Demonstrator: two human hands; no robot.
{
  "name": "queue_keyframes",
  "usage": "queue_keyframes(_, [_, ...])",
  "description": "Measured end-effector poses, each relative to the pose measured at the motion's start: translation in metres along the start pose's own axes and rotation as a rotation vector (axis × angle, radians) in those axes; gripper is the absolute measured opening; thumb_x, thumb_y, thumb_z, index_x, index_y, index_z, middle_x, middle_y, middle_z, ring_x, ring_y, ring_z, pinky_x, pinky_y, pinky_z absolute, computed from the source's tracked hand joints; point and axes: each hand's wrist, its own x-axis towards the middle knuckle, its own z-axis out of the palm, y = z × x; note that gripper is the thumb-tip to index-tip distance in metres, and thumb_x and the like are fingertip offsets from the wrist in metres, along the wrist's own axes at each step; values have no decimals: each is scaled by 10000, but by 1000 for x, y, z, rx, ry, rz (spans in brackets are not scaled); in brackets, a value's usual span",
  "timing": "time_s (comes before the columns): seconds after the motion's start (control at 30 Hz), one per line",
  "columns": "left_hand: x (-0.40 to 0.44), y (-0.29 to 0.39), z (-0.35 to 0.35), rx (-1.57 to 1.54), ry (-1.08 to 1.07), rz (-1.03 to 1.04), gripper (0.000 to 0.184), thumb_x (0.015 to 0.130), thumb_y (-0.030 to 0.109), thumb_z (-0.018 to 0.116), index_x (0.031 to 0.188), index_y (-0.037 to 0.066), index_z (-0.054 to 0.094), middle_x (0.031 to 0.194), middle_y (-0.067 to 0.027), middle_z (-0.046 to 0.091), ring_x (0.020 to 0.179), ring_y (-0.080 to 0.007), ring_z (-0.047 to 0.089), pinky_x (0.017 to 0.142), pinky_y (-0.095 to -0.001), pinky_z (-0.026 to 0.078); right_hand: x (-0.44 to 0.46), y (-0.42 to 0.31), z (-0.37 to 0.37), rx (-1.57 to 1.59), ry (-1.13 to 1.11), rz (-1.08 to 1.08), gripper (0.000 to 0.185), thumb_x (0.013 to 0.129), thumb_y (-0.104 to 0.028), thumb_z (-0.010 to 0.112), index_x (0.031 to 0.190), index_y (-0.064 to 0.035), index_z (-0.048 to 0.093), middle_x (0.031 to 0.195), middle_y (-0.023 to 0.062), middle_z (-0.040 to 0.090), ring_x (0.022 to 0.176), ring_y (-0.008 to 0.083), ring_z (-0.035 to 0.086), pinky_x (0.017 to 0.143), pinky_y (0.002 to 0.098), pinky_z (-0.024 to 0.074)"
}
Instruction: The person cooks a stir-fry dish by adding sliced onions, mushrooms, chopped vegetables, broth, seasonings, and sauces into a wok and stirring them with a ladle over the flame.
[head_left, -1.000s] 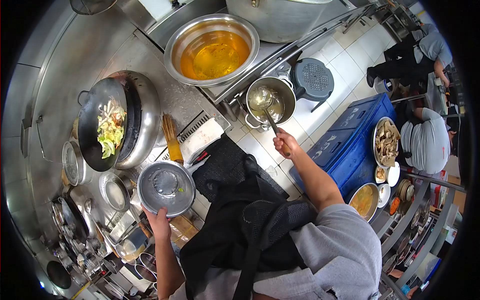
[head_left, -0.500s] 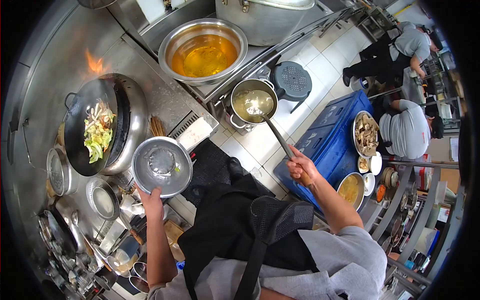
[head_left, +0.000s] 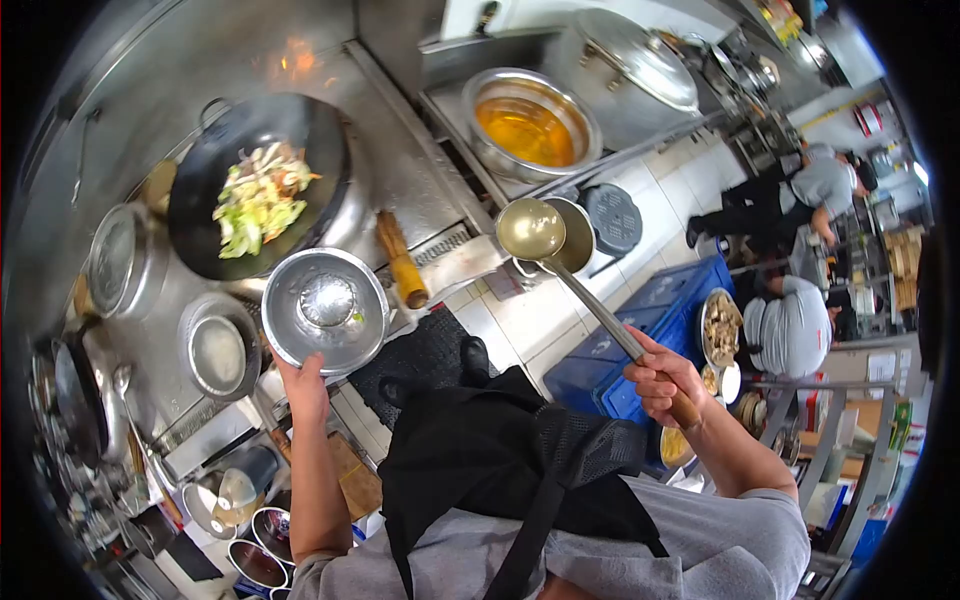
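My left hand (head_left: 303,385) grips the rim of a metal bowl (head_left: 283,322), which has a few small scraps and a wet shine inside. Wrapped round the wooden end of a long ladle (head_left: 598,303) is my right hand (head_left: 664,380). The ladle's round cup is full of pale yellowish liquid and hangs above the edge of a steel pot (head_left: 578,240), partly covering it. Beyond the bowl, a black wok (head_left: 195,215) holds chopped cabbage and other sliced vegetables (head_left: 262,200). Flames (head_left: 297,60) show behind the wok.
A steel basin of amber liquid (head_left: 530,130) stands beside a large lidded pot (head_left: 640,65). Blue bins (head_left: 640,340) are on the right, with a bowl of brown pieces (head_left: 722,328). Strainers and pans crowd the left. A bamboo brush (head_left: 402,262) lies near the wok. Two co-workers are far right.
The ladle has come up out of the pot, filled with liquid, and moved toward the wok side. My view has turned, and the left hand still holds the bowl.
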Motion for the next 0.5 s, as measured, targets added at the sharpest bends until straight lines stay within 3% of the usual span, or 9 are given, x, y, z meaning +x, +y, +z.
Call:
queue_keyframes(0.1, [-12,22,-36,-16,50,30,745,777,-89,480,1464,110,274,1351,-91,452,1193,-224,493,1005,-374,415,16,18,45,48,-120,70,529,960,-59,467,1459,-210,371,785,63,459,452,50,389,375,203,346])
queue_keyframes(0.17, [-23,35,-60,14,82,48,796,731,-103,497,1466,78,252,1340,-88,443,1200,-198,461,1044,-322,342,31,29,68,69,-194,124,517,969,-53,443,1461,-193,371,804,70,451,450,52,396,374,213,361])
queue_keyframes(0.3, [-48,57,-99,7,151,79,756,730,-91,497,1438,73,288,1305,-76,454,1180,-185,457,1027,-309,346,72,42,111,12,-433,186,499,985,-81,431,1471,-165,356,825,60,427,460,45,410,376,208,382])
queue_keyframes(0.43, [-75,84,-110,-11,224,137,727,746,-88,486,1429,68,292,1301,-73,445,1173,-184,450,1023,-318,348,132,49,153,-52,-506,223,448,987,-107,455,1427,-185,430,815,33,423,457,35,375,380,198,352])
queue_keyframes(0.47, [-80,84,-114,-30,235,171,723,750,-91,481,1429,64,290,1304,-75,440,1170,-185,449,1022,-321,351,151,49,164,-94,-542,248,509,975,-99,477,1459,-211,366,804,35,430,473,46,386,396,207,349])
queue_keyframes(0.5, [-92,87,-119,-36,288,205,723,750,-91,481,1429,64,290,1304,-75,440,1170,-185,449,1022,-321,351,185,46,193,-338,-462,199,597,961,-91,499,1495,-223,270,796,39,443,495,57,402,419,217,352])
